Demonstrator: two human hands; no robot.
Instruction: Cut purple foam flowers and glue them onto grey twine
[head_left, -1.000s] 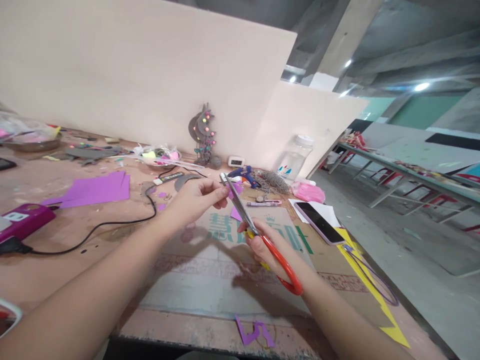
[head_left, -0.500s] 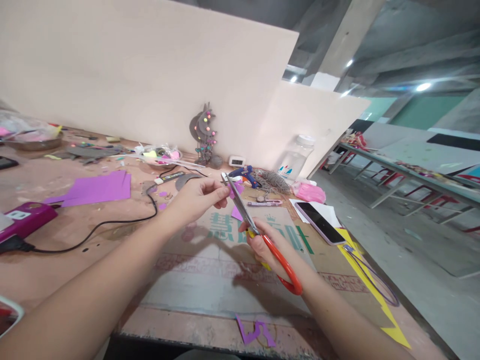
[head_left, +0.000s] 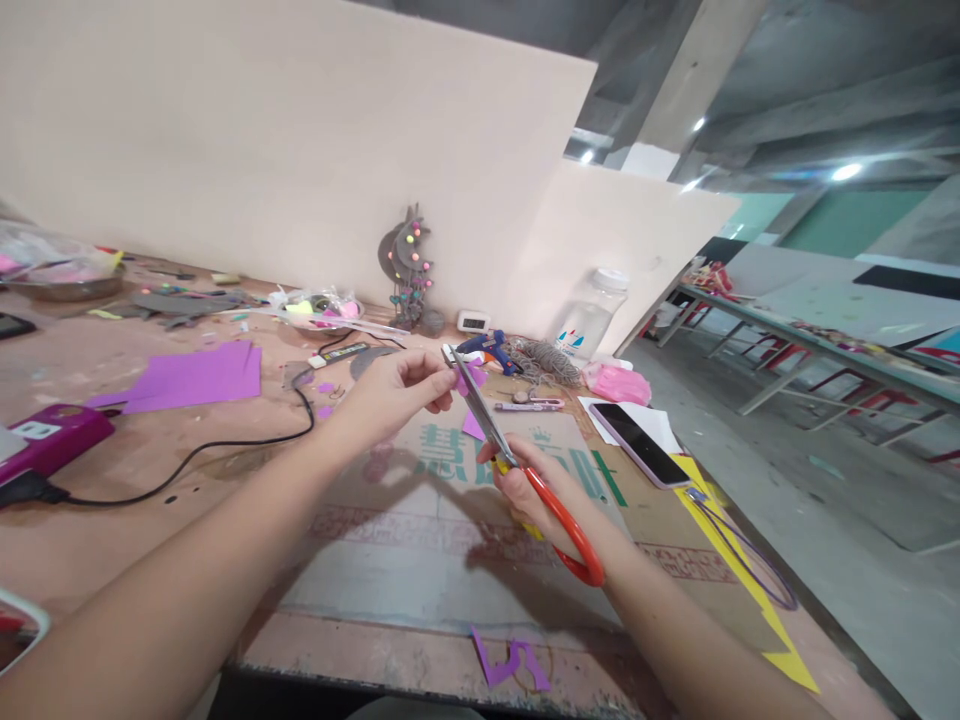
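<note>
My right hand [head_left: 536,485] is closed around a pair of scissors [head_left: 564,528] with red and yellow handles, its blades pointing up and away to the left. My left hand [head_left: 409,388] has thumb and fingers pinched together beside the blade tips. A small piece of purple paper [head_left: 471,378] shows at those fingertips, partly covered by the blades. Below both hands lies a printed cardboard sheet [head_left: 390,570]. Purple paper offcuts [head_left: 514,665] rest at the near table edge.
Purple sheets [head_left: 199,375], a black cable [head_left: 225,440] and a magenta power strip [head_left: 71,445] lie left. Behind my hands are a blue glue gun [head_left: 487,350], grey yarn [head_left: 547,362] and a clear jar [head_left: 592,315]. A phone [head_left: 637,445] lies right.
Almost nothing differs. Both hands and the scissors stay in nearly the same place, with only a very slight shift of the left hand.
</note>
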